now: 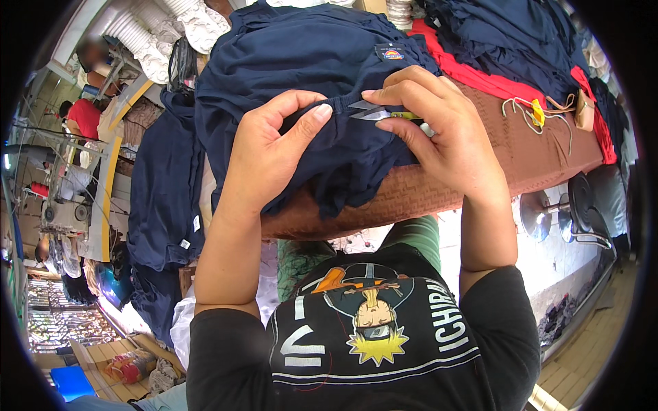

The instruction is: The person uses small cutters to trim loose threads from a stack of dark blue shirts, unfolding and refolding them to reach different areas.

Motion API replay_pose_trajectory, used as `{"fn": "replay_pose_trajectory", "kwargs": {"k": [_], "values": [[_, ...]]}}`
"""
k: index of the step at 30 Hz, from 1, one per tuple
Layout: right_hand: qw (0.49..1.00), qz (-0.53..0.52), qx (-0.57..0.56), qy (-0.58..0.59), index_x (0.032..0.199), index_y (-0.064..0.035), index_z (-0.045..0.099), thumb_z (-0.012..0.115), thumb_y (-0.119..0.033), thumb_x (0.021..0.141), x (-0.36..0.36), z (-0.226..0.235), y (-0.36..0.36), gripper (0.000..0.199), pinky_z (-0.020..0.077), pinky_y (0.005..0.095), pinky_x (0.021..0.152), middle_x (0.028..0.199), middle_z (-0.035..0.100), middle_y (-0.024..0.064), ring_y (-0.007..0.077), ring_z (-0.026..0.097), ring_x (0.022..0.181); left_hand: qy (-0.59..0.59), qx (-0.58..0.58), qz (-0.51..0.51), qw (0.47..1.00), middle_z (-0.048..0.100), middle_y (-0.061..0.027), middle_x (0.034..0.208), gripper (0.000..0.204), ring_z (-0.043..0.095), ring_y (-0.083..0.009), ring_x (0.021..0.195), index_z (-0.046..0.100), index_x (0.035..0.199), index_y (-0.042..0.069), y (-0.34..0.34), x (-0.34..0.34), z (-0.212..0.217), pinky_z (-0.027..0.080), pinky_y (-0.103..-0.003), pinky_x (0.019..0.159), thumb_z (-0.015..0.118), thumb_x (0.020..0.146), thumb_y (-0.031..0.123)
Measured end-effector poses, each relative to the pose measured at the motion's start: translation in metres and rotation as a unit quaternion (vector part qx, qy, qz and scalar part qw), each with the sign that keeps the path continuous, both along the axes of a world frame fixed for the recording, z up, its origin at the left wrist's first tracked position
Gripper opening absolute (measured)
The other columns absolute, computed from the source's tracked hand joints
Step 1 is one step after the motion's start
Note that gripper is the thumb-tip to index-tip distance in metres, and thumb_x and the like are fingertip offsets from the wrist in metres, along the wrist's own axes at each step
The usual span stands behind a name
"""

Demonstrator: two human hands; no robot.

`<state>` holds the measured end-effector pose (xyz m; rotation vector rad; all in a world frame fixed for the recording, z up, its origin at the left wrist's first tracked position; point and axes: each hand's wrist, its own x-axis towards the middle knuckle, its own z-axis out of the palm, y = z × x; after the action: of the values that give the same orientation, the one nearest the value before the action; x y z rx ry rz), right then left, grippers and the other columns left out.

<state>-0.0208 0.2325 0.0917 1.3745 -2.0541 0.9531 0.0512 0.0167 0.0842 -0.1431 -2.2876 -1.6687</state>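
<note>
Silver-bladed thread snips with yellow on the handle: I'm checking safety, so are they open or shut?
Open: the snips in the right hand have blades standing apart, navy-blue cloth showing between.

It's the left wide fisheye of a head-worn pair, looking steeply down past the wearer's black printed T-shirt point(418, 322). Pretty close in too, so the bare left hand point(271, 147) and bare right hand point(445, 130) land upper-middle over the brown cloth-covered desk point(541, 161), straight edges bending rimward.
</note>
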Motion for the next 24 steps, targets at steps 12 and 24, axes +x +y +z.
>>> {"fn": "replay_pose_trajectory", "kwargs": {"k": [12,24], "values": [[0.998,-0.011,0.000,0.054,0.095,-0.0082,0.066,0.069,-0.009,0.077,0.002,0.002,-0.006,0.019,0.0435,0.0359,0.076,0.089,0.061,0.0052,0.0262,0.061,0.086,-0.011,0.010,-0.024,1.000,0.057,0.0080,0.076,0.023,0.045,-0.0001,0.070,0.067,0.100,-0.001,0.000,0.000,0.002,0.037,-0.018,0.062,0.066,0.093,0.021],[0.986,0.094,-0.063,-0.120,0.104,0.0014,0.067,0.068,0.001,0.079,-0.002,0.003,0.003,0.026,0.0491,0.0310,0.076,0.095,0.063,0.0115,0.0238,0.062,0.089,0.077,-0.143,-0.006,0.987,0.065,-0.0019,0.087,0.014,0.058,-0.0082,0.081,0.068,0.097,-0.002,0.006,0.010,0.013,0.044,-0.023,0.074,0.067,0.090,0.010]]}}
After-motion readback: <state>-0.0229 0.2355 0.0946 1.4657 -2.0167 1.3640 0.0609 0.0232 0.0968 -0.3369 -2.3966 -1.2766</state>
